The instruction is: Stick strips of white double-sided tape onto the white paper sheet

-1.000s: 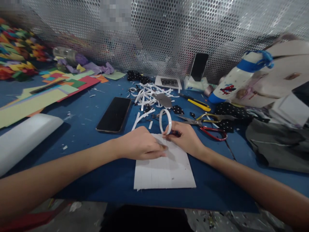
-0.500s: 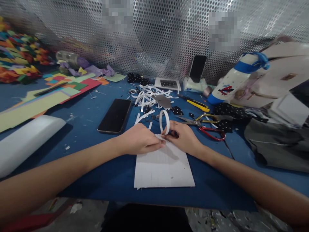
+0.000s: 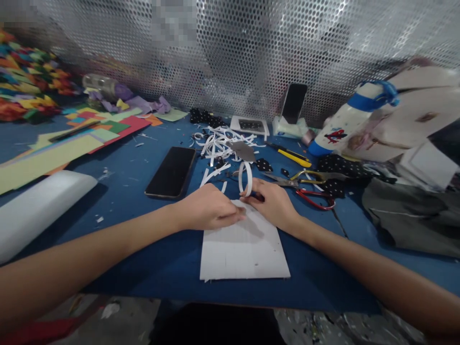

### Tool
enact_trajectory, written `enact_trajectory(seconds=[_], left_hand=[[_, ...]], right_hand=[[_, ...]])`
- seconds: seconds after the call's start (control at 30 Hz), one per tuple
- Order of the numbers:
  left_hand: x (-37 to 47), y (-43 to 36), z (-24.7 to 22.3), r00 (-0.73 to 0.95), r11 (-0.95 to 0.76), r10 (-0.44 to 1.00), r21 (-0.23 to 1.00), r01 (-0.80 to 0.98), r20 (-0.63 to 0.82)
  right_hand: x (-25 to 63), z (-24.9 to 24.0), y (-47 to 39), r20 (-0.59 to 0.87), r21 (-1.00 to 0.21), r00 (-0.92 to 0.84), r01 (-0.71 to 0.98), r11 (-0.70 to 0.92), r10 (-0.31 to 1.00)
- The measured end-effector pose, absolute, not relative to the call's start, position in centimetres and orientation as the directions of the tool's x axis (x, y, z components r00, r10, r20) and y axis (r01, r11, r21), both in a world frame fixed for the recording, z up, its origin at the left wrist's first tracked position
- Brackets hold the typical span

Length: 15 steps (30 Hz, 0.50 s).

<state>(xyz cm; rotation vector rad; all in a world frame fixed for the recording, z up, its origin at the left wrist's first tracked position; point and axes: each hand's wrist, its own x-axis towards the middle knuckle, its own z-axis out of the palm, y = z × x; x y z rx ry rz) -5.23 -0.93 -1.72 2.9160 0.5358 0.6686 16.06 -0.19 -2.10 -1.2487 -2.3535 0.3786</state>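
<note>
A white paper strip (image 3: 241, 178), curled into an upright loop, stands at the far edge of a white board (image 3: 240, 258). My right hand (image 3: 275, 203) pinches the loop's lower end between thumb and fingers, resting over the board's far right corner. Across from it, my left hand (image 3: 210, 207) is closed, fingertips pressed together on the board just left of the loop. Whatever those fingers hold is hidden. The board lies flat near the front of the table, with fine lines across its surface.
Behind the hands lies a heap of white paper strips (image 3: 215, 143). A phone (image 3: 171, 171) is on the left. Scissors (image 3: 287, 182), a yellow cutter (image 3: 293, 157) and a bottle (image 3: 341, 125) are to the right. Coloured paper sheets (image 3: 46, 155) spread at far left.
Both hands stay almost in place at the board's far edge. The paper loop has shifted only very slightly.
</note>
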Motion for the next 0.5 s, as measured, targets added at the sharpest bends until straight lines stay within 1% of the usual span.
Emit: enact_trajectory(seconds=[0.1,0.17,0.27,0.37,0.4,0.47,0.5], left_hand=[[-5.3,-0.9,-1.6,0.839,-0.928,0.367,0.216,0.302,0.402],[-5.3,-0.9,-1.5,0.836,-0.915,0.389,0.265,0.303,0.387],[-5.5,-0.8,-1.3,0.801,-0.864,0.471,0.374,0.336,0.369],[-5.5,-0.8,-1.2,0.705,-0.792,0.575,0.497,0.354,0.414],[-5.5,-0.8,-1.2,0.675,-0.775,0.598,0.526,0.349,0.432],[-5.5,-0.9,-1.1,0.641,-0.757,0.62,0.558,0.339,0.452],[-5.5,-0.9,-1.1,0.637,-0.754,0.623,0.565,0.335,0.454]], right_hand=[[16.1,-2.2,0.0,0.244,-0.431,-0.501,0.711,0.555,0.831],[16.2,-2.3,0.1,0.242,-0.438,-0.511,0.701,0.563,0.825],[16.6,-1.9,0.4,0.231,-0.479,-0.565,0.642,0.598,0.792],[18.0,-0.3,0.9,0.209,-0.508,-0.654,0.563,0.652,0.727],[19.0,0.5,1.1,0.218,-0.497,-0.654,0.564,0.659,0.724],[21.6,2.0,1.5,0.222,-0.443,-0.601,0.639,0.629,0.768],[23.3,2.5,1.7,0.221,-0.398,-0.575,0.684,0.611,0.788]])
